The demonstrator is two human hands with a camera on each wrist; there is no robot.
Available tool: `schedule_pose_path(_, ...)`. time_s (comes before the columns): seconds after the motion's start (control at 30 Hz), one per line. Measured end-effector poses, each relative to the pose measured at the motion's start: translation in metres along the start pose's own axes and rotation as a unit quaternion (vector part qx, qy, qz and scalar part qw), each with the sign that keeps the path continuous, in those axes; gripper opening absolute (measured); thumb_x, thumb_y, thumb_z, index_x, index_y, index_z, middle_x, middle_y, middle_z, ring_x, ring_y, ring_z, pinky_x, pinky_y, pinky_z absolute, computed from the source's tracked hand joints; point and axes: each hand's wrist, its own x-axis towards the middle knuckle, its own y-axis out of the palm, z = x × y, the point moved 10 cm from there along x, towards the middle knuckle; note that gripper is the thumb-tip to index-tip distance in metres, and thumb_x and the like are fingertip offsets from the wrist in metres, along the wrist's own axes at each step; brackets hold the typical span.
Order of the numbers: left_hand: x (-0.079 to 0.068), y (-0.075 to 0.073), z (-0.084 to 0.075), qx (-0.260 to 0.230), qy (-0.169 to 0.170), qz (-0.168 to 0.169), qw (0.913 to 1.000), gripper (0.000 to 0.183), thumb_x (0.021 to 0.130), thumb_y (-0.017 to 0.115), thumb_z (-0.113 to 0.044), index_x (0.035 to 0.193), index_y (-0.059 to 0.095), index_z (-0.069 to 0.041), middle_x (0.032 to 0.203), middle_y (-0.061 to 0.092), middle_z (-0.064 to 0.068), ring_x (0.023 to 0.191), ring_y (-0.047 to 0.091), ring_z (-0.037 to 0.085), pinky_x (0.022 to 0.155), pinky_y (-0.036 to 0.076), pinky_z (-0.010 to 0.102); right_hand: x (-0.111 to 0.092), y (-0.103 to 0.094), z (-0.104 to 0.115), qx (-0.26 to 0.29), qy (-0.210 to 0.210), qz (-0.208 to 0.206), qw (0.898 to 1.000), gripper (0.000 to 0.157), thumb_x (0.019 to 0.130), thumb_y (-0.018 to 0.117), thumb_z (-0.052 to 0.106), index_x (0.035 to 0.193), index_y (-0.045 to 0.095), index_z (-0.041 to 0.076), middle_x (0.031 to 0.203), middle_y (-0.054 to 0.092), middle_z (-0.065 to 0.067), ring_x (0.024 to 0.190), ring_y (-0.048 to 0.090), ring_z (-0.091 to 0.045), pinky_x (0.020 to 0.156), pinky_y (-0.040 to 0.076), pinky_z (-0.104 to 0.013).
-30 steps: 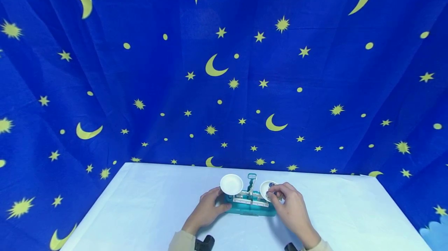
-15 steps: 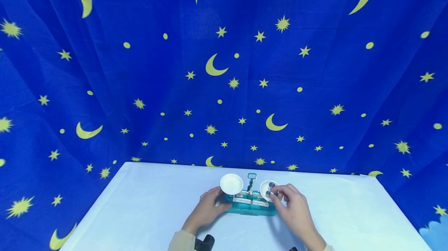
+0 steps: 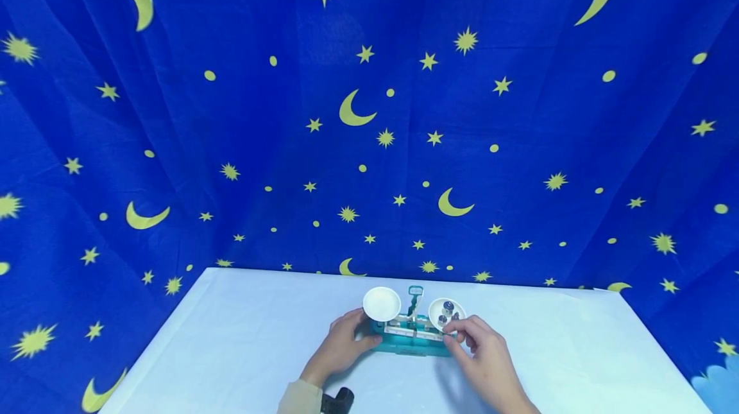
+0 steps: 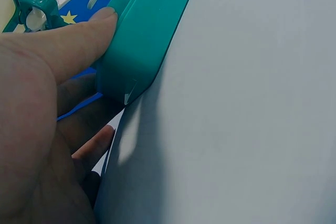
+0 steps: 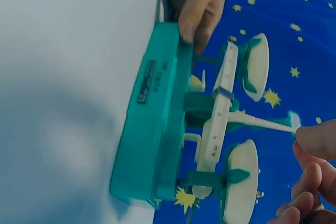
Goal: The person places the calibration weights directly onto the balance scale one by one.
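In the head view, we see the balance scale (image 3: 411, 341) between the two hands: the left hand (image 3: 339, 346) lies between 8 and 9 o'clock of it and grips the end of its base, while the right hand (image 3: 487, 355) sits near 4 o'clock, fingers loosely bent beside the right pan (image 3: 433, 309), thumb and index slightly apart with nothing visible between them. We count three shiny weights (image 3: 448, 308) in that pan; the left pan (image 3: 382, 304) is white too. The table (image 3: 260, 350) is pale, and blue cloth (image 3: 288, 112) with yellow moons and stars rises behind at 12 o'clock.

In the left wrist view, we find the teal base at 12 o'clock, the left thumb pressed on it, fingers curled behind.

In the right wrist view, we have the left hand at 12 o'clock, the right at 4. The white beam (image 5: 216, 124) carries a blue slider (image 5: 226, 94) (its printed marks are too small for us to read).
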Motion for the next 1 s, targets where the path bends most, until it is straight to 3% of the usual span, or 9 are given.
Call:
schedule_pose_path(0.33, -0.001, -0.001, 0.0, -0.005, -0.001, 0.001, 1.0, 0.069, 0.092, 0.071, -0.043, 0.144, 0.052, -0.002, 0.146, 0.053, 0.017, 0.139, 0.042, 0.04, 0.115, 0.021, 0.066, -0.016, 0.011, 0.005, 0.035, -0.018, 0.023, 0.999, 0.025, 0.079, 0.082, 0.0, 0.084, 0.072, 0.022, 0.074, 0.048, 0.021, 0.062, 0.046, -0.007, 0.054, 0.04, -0.019)
schedule_pose_path(0.63, -0.001, 0.0, 0.002, -0.007, 0.002, 0.001, 1.0, 0.069, 0.092, 0.07, -0.044, 0.144, 0.052, -0.002, 0.146, 0.053, 0.017, 0.139, 0.043, 0.04, 0.115, 0.021, 0.067, -0.029, 0.033, 0.002, 0.059, 0.034, 0.125, 0.99, 0.009, 0.086, 0.078, 0.011, 0.09, 0.072, 0.016, 0.075, 0.049, 0.012, 0.064, 0.048, -0.009, 0.055, 0.042, -0.02)
schedule_pose_path(1.0, -0.001, 0.001, 0.002, -0.002, 0.01, -0.002, 0.9999, 0.067, 0.093, 0.07, -0.043, 0.143, 0.053, -0.002, 0.146, 0.054, 0.017, 0.139, 0.043, 0.04, 0.115, 0.022, 0.067, -0.043, 0.055, 0.003, 0.097, 0.052, 0.209, 0.972, 0.006, 0.09, 0.075, 0.018, 0.094, 0.073, 0.013, 0.077, 0.05, 0.01, 0.065, 0.048, -0.006, 0.055, 0.041, -0.02)
